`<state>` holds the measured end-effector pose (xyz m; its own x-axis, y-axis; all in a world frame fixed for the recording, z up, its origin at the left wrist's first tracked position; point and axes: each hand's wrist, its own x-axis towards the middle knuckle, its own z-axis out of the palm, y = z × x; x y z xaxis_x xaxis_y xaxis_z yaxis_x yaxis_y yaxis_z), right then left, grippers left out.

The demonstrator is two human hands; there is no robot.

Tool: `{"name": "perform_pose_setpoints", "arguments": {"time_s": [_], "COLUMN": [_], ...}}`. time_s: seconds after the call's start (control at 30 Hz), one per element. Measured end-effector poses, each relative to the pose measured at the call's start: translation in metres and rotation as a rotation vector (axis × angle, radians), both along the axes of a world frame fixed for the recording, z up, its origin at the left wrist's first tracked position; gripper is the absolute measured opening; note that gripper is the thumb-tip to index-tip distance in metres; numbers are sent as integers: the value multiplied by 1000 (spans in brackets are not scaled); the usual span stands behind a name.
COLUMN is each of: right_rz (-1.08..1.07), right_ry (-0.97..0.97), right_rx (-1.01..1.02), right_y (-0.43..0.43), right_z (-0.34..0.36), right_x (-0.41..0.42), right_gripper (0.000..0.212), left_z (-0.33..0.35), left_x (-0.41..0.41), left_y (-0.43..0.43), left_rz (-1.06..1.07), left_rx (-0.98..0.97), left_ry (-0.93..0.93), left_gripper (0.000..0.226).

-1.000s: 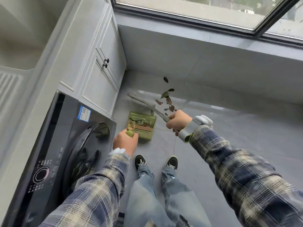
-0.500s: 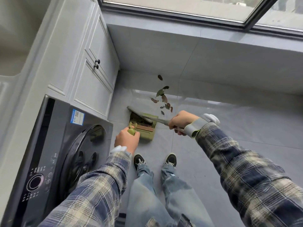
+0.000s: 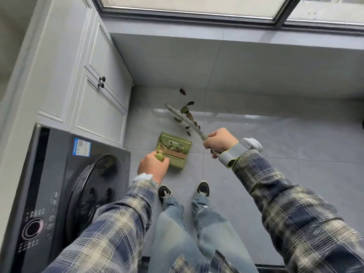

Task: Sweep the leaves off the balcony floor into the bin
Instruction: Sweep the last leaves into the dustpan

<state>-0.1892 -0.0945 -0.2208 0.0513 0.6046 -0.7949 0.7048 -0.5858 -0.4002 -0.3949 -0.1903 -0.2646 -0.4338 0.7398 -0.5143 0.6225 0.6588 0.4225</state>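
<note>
right hand [image 3: 220, 142] clenched on broom [image 3: 184, 120], left hand [image 3: 153, 167] on dustpan [image 3: 176, 149] handle, leaves [image 3: 187, 113] beyond

Head view: worn high, facing forward and steeply down at grey floor [image 3: 275, 154].
Range: near, arm's length.

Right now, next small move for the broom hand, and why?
Probably a short pull of the broom toward the dustpan. Loose leaves lie beside its head on the floor, while the left hand holds the pan, already holding some leaves. The right hand grips the handle.
</note>
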Motion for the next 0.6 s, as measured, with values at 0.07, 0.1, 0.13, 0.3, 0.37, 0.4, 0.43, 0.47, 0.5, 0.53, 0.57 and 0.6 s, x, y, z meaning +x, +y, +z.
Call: {"name": "perform_pose_setpoints", "arguments": {"time_s": [0.07, 0.1, 0.13, 0.3, 0.37, 0.4, 0.43, 0.47, 0.5, 0.53, 0.57, 0.6], "right_rz": [1, 6, 9, 40, 83, 111, 137, 154, 165, 168, 167, 170], "right_ry": [-33, -54, -74, -163, -203, -215, -226, -233, -234, -226, -219, -216], "right_rx": [17, 24, 25, 35, 14, -8, -29, -49, -73, -99, -117, -125], "right_y": [3, 4, 5, 11, 10, 7, 7, 8, 7, 6, 6, 4], "right_z": [-6, -10, -11, -28, -34, -35, -37, -39, -43, -46, -50, -51], "right_x": [7, 10, 11, 14, 14, 13, 14, 15, 19, 21, 25, 27], "right_gripper": [24, 24, 24, 13, 10, 11, 12, 13, 15, 17, 19, 21], "left_z": [-3, -5, -8, -18, -19, -18, -18, -18, -17, -17, -17, -18], "left_x": [9, 13, 17, 36, 43, 43, 45, 46, 47, 48, 48, 47], "left_y": [6, 9, 11, 28, 34, 34, 37, 40, 42, 45, 48, 51], "left_rz": [5, 8, 10, -17, -32, -33, -32, -34, -39, -44, -51, -55], "left_rx": [1, 7, 14, 30, 26, 26, 29, 33, 29, 24, 19, 11], "left_ry": [3, 8, 8, 9, 31, 37, 39, 40, 43, 47, 53, 58], "left_gripper": [23, 24, 24, 25, 25, 24, 23, 21, 19, 17, 15, 12]}}
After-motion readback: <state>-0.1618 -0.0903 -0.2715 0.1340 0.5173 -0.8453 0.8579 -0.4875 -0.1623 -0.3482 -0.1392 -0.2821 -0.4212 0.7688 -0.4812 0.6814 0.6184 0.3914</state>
